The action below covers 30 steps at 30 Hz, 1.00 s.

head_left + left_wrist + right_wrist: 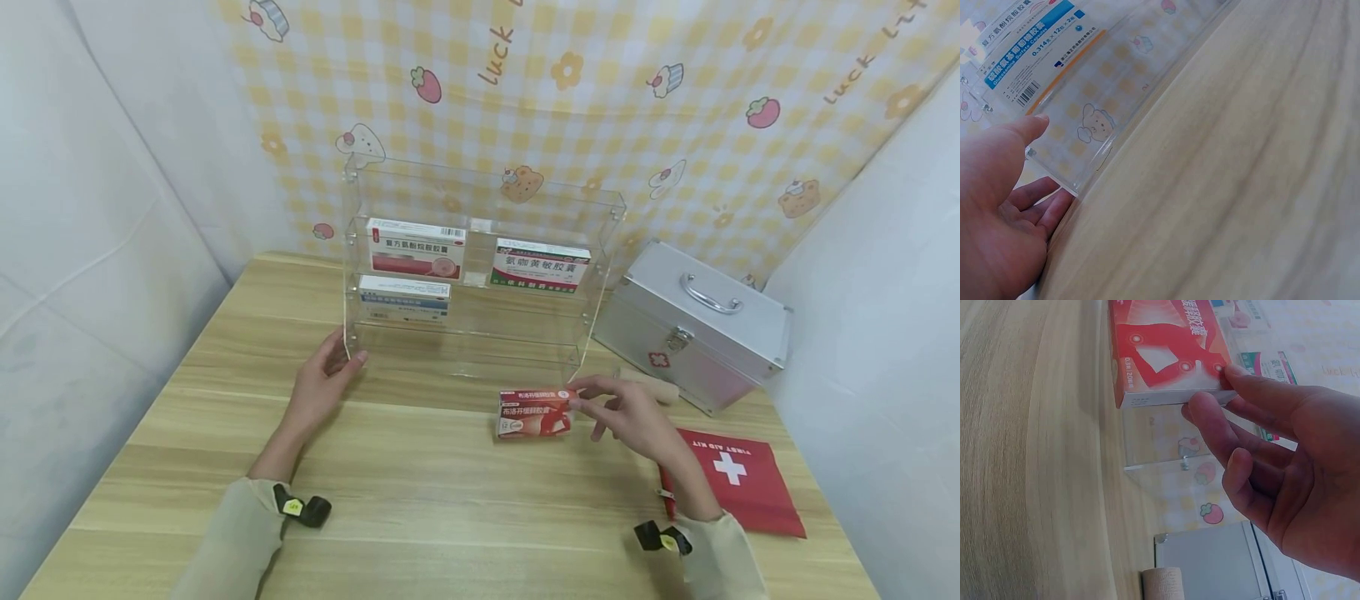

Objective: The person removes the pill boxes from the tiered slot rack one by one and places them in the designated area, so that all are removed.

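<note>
My right hand [626,417] pinches the right end of a red medicine box [535,414] between thumb and fingers. The box is in front of the rack's lower right part, its front facing me; whether its base touches the table I cannot tell. My left hand [322,379] rests at the lower left corner of a clear acrylic rack [517,346], thumb toward the front and loosely bent fingers at the outer side. On the rack stand a red-and-white box [415,252], a green-and-white box [538,268] and, one tier lower, a blue-and-white box [1038,53].
Right of the rack stands a silver metal case [697,325] with a handle and latch. A beige roll [648,387] lies before it, and a red first aid pouch [750,492] lies under the right forearm. A checked cloth [570,108] hangs behind the wooden table [442,517].
</note>
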### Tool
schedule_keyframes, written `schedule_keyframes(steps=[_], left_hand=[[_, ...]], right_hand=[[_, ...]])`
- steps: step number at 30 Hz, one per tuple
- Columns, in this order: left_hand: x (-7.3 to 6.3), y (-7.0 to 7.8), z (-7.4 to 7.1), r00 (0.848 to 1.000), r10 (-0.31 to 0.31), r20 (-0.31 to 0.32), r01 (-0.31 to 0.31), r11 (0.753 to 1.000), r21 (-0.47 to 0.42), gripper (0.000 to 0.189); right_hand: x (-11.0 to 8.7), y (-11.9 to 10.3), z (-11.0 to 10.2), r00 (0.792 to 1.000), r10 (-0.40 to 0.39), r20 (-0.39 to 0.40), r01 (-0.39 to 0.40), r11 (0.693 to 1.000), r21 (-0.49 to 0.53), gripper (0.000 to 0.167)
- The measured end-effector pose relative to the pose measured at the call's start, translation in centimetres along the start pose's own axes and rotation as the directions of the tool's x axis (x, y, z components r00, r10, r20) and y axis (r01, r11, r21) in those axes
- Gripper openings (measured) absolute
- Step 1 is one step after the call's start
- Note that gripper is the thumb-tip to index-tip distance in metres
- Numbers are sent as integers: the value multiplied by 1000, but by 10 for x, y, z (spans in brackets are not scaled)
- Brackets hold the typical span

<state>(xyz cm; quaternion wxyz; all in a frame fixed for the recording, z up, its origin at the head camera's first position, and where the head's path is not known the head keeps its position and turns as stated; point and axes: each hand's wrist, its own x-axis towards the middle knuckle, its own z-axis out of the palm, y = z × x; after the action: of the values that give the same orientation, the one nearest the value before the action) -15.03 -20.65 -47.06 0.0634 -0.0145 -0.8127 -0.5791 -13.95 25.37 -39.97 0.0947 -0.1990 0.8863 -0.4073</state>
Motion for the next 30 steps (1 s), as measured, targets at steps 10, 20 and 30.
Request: schedule_keyframes(steps=[10, 20, 30], left_hand=[[6, -14, 1, 1000, -11, -17, 11, 1000, 17, 65], [-2, 13, -1, 1000, -15, 7, 15, 1000, -1, 62], [6, -18, 1, 1000, -16, -17, 16, 1000, 11, 66]], right_hand=[[8, 10, 2, 999, 30, 32, -30, 1000, 2, 24], [15, 20, 5, 998, 48, 28, -48, 999, 4, 28], [21, 22, 15, 998, 42, -52, -39, 998, 40, 28]])
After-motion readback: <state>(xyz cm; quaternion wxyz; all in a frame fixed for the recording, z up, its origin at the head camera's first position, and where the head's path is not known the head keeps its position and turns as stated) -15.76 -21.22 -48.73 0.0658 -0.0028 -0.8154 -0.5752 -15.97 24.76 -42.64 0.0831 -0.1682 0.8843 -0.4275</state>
